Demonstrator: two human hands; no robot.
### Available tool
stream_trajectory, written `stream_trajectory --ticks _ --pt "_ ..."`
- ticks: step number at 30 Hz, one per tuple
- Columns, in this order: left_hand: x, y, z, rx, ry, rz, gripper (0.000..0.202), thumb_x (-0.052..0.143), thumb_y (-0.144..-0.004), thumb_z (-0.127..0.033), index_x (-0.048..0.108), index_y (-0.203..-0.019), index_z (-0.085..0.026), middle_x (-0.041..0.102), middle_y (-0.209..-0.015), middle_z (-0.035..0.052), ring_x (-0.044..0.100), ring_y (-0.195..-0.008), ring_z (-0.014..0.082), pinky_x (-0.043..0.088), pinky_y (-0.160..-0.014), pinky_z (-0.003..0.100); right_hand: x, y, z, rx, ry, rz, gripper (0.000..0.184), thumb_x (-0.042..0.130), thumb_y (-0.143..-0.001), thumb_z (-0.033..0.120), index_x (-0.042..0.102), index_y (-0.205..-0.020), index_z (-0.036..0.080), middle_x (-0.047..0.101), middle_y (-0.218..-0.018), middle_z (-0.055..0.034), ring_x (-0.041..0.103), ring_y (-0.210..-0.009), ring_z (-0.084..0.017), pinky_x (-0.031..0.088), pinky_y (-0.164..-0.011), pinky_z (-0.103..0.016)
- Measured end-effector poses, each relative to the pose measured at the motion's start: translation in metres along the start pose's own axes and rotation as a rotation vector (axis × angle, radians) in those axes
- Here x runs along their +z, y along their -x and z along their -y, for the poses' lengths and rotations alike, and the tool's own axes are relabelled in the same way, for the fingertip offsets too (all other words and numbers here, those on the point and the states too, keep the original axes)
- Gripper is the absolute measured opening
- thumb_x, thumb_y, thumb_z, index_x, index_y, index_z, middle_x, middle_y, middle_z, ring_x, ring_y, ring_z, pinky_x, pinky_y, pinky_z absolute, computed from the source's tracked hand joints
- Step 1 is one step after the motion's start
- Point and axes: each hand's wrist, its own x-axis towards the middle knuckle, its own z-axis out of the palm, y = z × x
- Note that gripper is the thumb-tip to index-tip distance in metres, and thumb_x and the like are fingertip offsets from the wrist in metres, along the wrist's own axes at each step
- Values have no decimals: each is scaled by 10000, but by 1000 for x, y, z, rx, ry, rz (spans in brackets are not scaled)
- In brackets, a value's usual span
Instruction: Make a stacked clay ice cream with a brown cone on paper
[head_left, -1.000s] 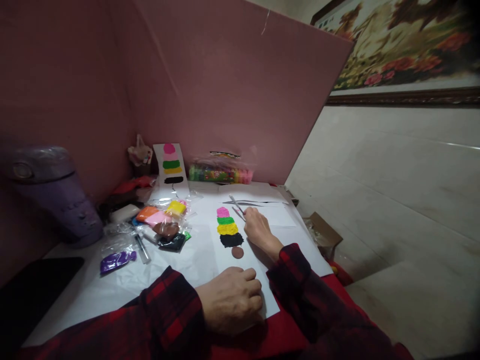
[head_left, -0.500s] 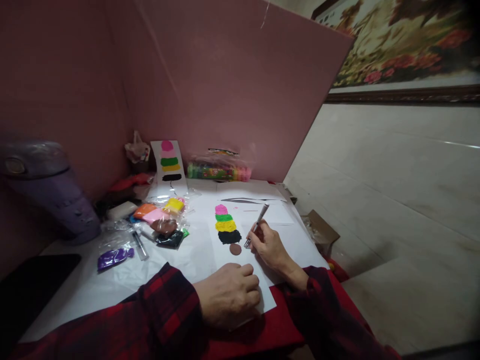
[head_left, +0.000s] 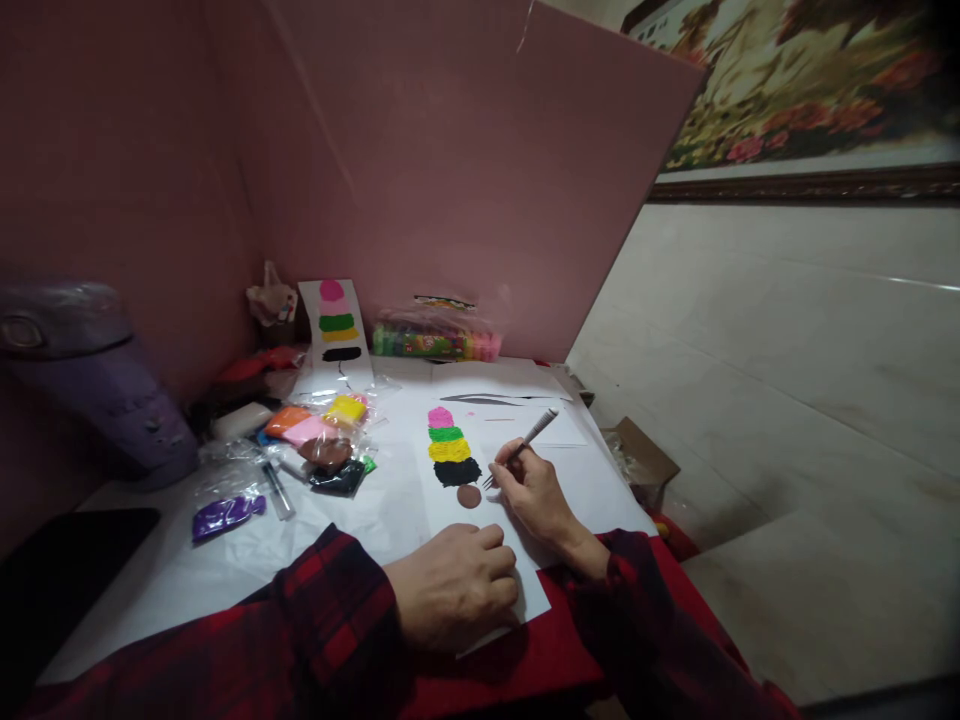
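My right hand (head_left: 536,497) is closed around a pen-shaped clay tool (head_left: 538,428) with several thin prongs at its lower end. The prongs are just right of a flat brown clay disc (head_left: 469,496), which lies on a white sheet of paper (head_left: 517,590). Above the disc, textured clay bands form a stack: black (head_left: 457,472), yellow (head_left: 449,451), green (head_left: 446,434) and pink (head_left: 440,416). My left hand (head_left: 457,585) rests on the near part of the sheet with its fingers curled, and no object shows in it.
Bagged clay in several colours (head_left: 319,430) lies at the left, near a purple clay packet (head_left: 225,518). A sample card (head_left: 334,325) with coloured bands leans at the back beside a clear pack of coloured sticks (head_left: 439,342). A purple bottle (head_left: 112,390) stands far left.
The clay tool has tilted, its upper end swinging right and its pronged end shifting slightly left and up towards the brown disc. My left hand has stayed put on the paper.
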Motion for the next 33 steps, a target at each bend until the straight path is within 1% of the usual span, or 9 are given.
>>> stream_trajectory --ticks 3,8,13,17,21,28,33 --pt "-1 0 0 -4 -8 15 229 510 -918 -349 549 -769 -179 593 -799 44 479 -770 181 334 -577 346 7 0 -1 13 -50 -11 121 574 -815 293 508 -780 198 556 -620 26 553 -560 -130 446 -524 -238" --pt "0 0 -1 4 1 32 212 512 -916 -335 552 -778 -180 596 -797 31 473 -749 177 337 -573 345 14 0 -4 49 -103 46 98 593 -772 246 517 -744 190 555 -627 31 554 -595 -129 442 -562 -238" --pt "-4 -2 -1 1 7 41 221 515 -916 -342 553 -770 -180 604 -803 39 477 -763 182 349 -590 345 11 -4 -9 91 -68 61 90 629 -715 236 569 -727 170 583 -634 18 567 -620 -144 451 -584 -256" --pt "-7 -3 -1 1 14 40 241 504 -922 -361 554 -773 -179 605 -808 46 480 -768 185 348 -591 348 8 -9 -11 120 -147 66 128 661 -675 256 575 -698 164 587 -629 12 565 -631 -150 461 -603 -273" --pt "-4 -2 -1 2 -3 20 245 503 -922 -367 548 -773 -179 600 -804 46 479 -772 187 338 -589 344 7 -10 -11 137 -195 48 145 645 -684 280 547 -702 175 572 -632 19 558 -637 -145 461 -608 -272" --pt "-4 -2 0 0 13 28 238 488 -926 -348 548 -773 -175 595 -800 37 472 -763 187 342 -591 348 7 -7 -7 139 -157 94 119 649 -668 243 564 -688 162 570 -621 24 552 -614 -138 450 -602 -269" --pt "-6 -2 -1 -10 28 42 228 484 -926 -330 552 -774 -174 600 -807 38 476 -765 189 348 -584 357 6 -10 -9 142 -130 125 73 628 -668 191 563 -669 158 566 -616 22 539 -614 -134 434 -585 -258"
